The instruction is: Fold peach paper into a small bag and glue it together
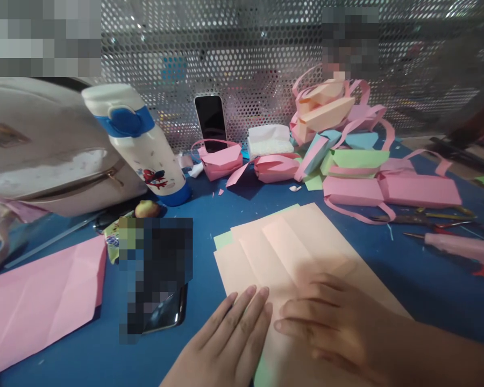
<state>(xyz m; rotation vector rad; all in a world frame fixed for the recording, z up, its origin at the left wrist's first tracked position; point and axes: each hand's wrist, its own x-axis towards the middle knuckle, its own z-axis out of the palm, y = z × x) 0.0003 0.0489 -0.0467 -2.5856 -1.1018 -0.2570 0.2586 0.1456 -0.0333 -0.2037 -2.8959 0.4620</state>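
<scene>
Left hand [232, 336] lies flat and right hand [326, 322] curls, its grip unclear, on creased peach paper [274, 255] near centre; folding looks partial, while paper bags [355, 192] far right look finished.

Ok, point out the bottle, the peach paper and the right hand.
Bottle [143, 150]: head view, middle of its white body.
Peach paper [288, 244]: head view, on its folded part.
Right hand [339, 317]: head view, back of the hand.
</scene>
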